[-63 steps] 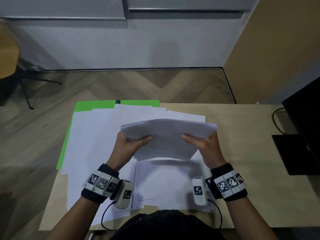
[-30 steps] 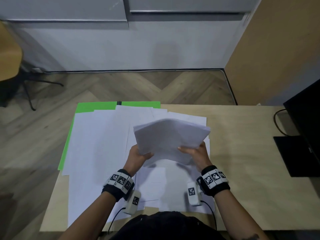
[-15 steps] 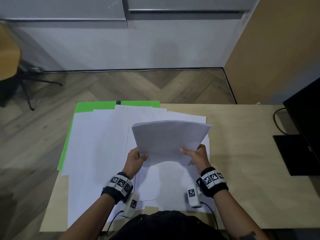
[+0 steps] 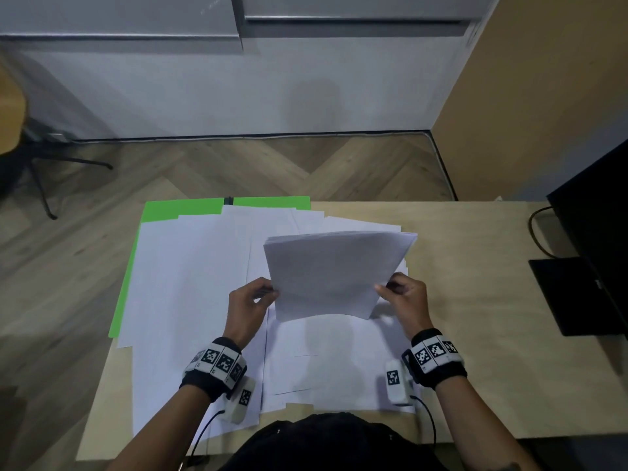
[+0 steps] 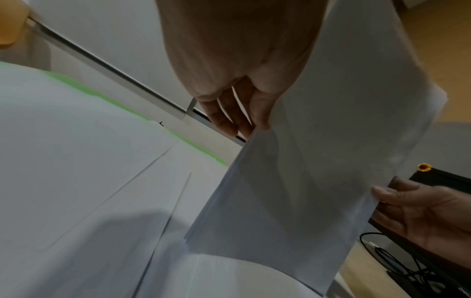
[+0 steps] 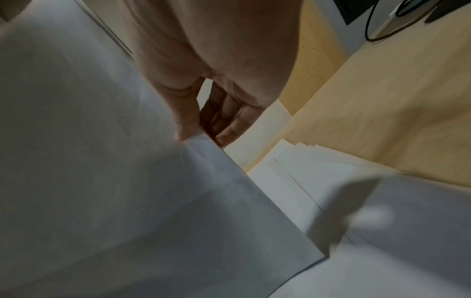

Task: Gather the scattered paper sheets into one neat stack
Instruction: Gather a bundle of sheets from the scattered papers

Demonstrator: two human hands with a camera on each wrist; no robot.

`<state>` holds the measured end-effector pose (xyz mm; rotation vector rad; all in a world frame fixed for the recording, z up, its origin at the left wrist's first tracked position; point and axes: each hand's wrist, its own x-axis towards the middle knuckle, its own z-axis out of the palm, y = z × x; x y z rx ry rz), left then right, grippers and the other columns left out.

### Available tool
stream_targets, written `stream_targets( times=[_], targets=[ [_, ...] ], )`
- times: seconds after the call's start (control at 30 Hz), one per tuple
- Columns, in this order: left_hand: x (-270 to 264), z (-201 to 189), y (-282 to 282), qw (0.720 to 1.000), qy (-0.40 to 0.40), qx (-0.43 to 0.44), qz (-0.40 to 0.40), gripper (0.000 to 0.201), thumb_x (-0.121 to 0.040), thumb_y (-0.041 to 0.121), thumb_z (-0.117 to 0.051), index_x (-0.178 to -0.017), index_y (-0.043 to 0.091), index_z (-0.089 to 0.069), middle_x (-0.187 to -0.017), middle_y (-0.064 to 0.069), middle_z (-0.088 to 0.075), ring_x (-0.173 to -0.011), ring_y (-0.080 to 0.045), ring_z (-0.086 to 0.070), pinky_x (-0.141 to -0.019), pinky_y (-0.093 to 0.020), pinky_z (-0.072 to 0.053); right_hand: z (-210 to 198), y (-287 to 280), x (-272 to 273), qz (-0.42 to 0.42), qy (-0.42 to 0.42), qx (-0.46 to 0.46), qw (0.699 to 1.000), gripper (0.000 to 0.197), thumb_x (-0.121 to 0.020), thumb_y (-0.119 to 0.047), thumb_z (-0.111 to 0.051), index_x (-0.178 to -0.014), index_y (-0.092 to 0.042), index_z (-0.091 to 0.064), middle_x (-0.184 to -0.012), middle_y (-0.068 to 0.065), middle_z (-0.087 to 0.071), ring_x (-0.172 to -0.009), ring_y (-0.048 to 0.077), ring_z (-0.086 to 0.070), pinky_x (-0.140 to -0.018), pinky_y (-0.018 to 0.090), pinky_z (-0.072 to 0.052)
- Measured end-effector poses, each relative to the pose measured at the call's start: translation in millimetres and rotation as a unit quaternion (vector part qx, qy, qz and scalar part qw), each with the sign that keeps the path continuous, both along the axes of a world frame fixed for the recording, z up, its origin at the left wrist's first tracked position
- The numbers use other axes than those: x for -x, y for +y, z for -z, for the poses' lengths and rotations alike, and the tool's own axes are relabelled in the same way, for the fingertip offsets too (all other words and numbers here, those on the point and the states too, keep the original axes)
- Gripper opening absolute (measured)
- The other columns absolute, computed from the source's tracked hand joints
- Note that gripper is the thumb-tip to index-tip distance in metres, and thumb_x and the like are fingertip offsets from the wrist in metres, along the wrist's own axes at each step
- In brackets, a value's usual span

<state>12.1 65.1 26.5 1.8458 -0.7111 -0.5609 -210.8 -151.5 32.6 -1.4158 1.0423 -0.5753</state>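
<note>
A pale wooden desk (image 4: 475, 300) is standing against a grey wall over a herringbone floor, with a dark monitor (image 4: 598, 232) sitting at its right edge. Loose white sheets (image 4: 190, 283) are lying spread across the left and middle of the desk, overlapping one another and partly covering a green folder (image 4: 183, 207) at the far left.

Above the middle of that spread, a bundle of paper (image 4: 336, 273) is being held upright, tilting away from the person, its lower edge hovering just over the sheets beneath. The left hand (image 4: 249, 305) is pinching the bundle's left edge between thumb and fingers. The right hand (image 4: 406, 299) is gripping the right edge the same way, thumb in front and fingers (image 6: 229, 129) curling behind. The bundle's top edges are looking slightly fanned rather than flush, and the lower corner in the left wrist view is showing small steps between the pages.

Judging from this, the task is looking partly done: a good share of the paper is gathered in the hands and is probably being squared. What is remaining is the larger part, namely collecting the many sheets lying flat on the desk, adding them to the bundle, and evening the edges.
</note>
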Motion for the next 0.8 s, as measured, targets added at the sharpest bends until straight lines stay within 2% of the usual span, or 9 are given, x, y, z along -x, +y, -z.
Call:
stream_targets(
  times=[0.07,0.2,0.3,0.4,0.5,0.57,0.67,0.8],
  targets=[
    [-1,0,-1,1.0,0.006,0.001,-0.005,0.017,-0.084,-0.007,-0.068,-0.083,0.009,-0.072,-0.082,0.008,-0.073,-0.077,-0.01,-0.068,-0.077,-0.02,-0.053,1,0,1,0.014,0.004,0.013,1.0,0.011,-0.077,0.012,-0.072,-0.079,0.001,-0.071,-0.082,0.015,-0.073,-0.071,0.016,-0.066,-0.072,0.029,-0.052],
    [-3,-5,-6,1.0,0.028,0.01,-0.002,0.018,-0.083,-0.008,-0.068,-0.081,0.01,-0.072,-0.081,0.005,-0.074,-0.077,-0.012,-0.069,-0.079,-0.022,-0.054,0,-2,2,0.032,0.003,0.03,0.999,0.018,-0.075,0.013,-0.073,-0.076,-0.005,-0.072,-0.082,0.015,-0.073,-0.073,0.018,-0.066,-0.073,0.029,-0.052],
    [-4,-13,-14,1.0,0.024,0.013,0.014,0.024,-0.083,-0.007,-0.068,-0.078,0.016,-0.072,-0.081,0.005,-0.074,-0.078,-0.011,-0.069,-0.079,-0.022,-0.053,-1,-9,7,0.051,-0.008,0.03,0.998,0.011,-0.075,0.011,-0.074,-0.081,0.001,-0.072,-0.086,0.018,-0.074,-0.076,0.021,-0.067,-0.075,0.031,-0.054],
    [-2,-20,-27,0.999,0.021,0.02,0.019,0.032,-0.083,-0.007,-0.068,-0.076,0.024,-0.07,-0.082,0.006,-0.074,-0.08,-0.013,-0.07,-0.079,-0.021,-0.054,-8,-18,11,0.056,-0.018,0.024,0.998,0.013,-0.075,0.009,-0.073,-0.081,-0.002,-0.074,-0.086,0.017,-0.074,-0.078,0.024,-0.069,-0.076,0.034,-0.055],
    [8,-25,-42,0.999,0.03,0.02,0.005,0.023,-0.083,-0.007,-0.067,-0.08,0.015,-0.07,-0.082,0.0,-0.074,-0.08,-0.017,-0.069,-0.079,-0.026,-0.055,-16,-31,18,0.049,-0.016,0.034,0.998,0.015,-0.076,0.012,-0.072,-0.079,-0.003,-0.073,-0.074,0.003,-0.074,-0.067,0.014,-0.067,-0.067,0.023,-0.055],
    [19,-28,-55,0.999,0.048,0.012,-0.005,0.019,-0.081,-0.007,-0.067,-0.081,0.012,-0.07,-0.08,-0.003,-0.074,-0.077,-0.016,-0.068,-0.079,-0.028,-0.056,-20,-43,25,0.054,-0.022,0.036,0.998,0.017,-0.076,0.014,-0.071,-0.084,-0.001,-0.074,-0.071,0.0,-0.073,-0.063,0.009,-0.066,-0.064,0.019,-0.054],
    [40,-27,-78,0.996,0.082,-0.009,-0.021,0.016,-0.079,-0.006,-0.069,-0.08,0.01,-0.07,-0.072,-0.003,-0.072,-0.068,-0.015,-0.065,-0.077,-0.031,-0.056,-20,-66,41,0.074,-0.019,0.025,0.997,0.026,-0.076,0.015,-0.071,-0.092,-0.006,-0.075,-0.077,0.005,-0.072,-0.065,0.007,-0.067,-0.066,0.019,-0.055],
    [72,-18,-111,0.99,0.115,-0.07,-0.03,0.012,-0.076,-0.001,-0.074,-0.078,0.01,-0.07,-0.06,0.001,-0.065,-0.06,-0.016,-0.059,-0.075,-0.037,-0.056,-16,-100,71,0.088,0.019,-0.001,0.996,0.032,-0.074,0.013,-0.073,-0.099,-0.009,-0.073,-0.08,0.009,-0.072,-0.067,0.014,-0.066,-0.066,0.025,-0.058]
  ],
)
